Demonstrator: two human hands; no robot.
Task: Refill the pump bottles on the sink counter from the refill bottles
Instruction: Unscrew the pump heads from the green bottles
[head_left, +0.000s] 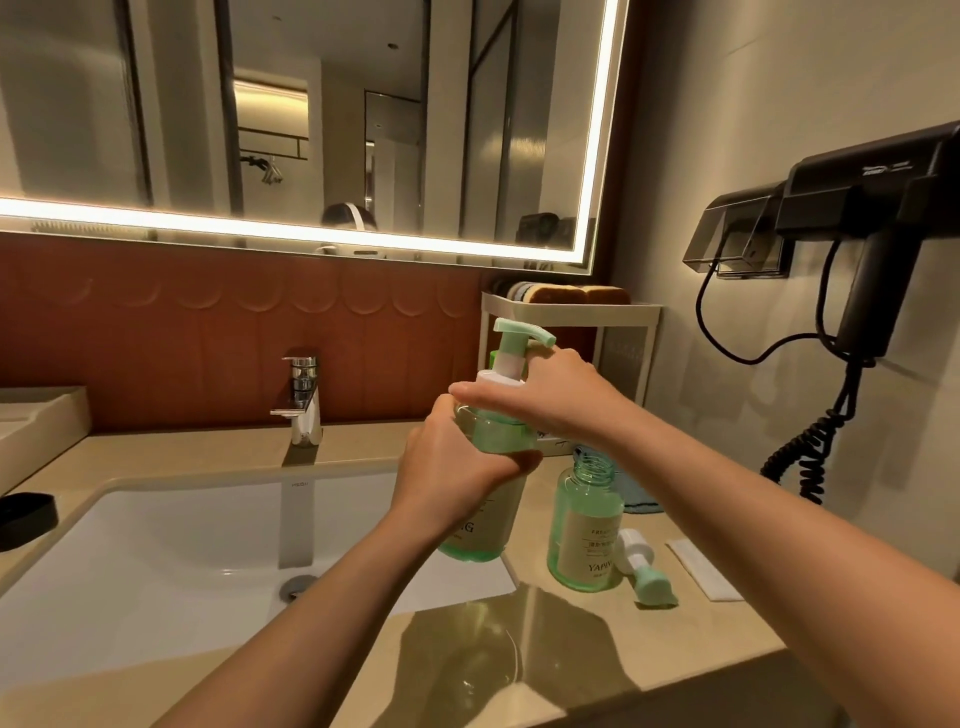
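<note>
Clenched mid-body round the pump bottle, our left grip steadies it beside the sink while our right grip, just above, grasps its collar; smooth plastic, probably slippery.

both hands on pump bottle, sink counter

A green see-through pump bottle leans in the left hand, and the right hand holds its neck. Lower, right of the grip, an open bottle stands, its pump head lying beside it.
</note>
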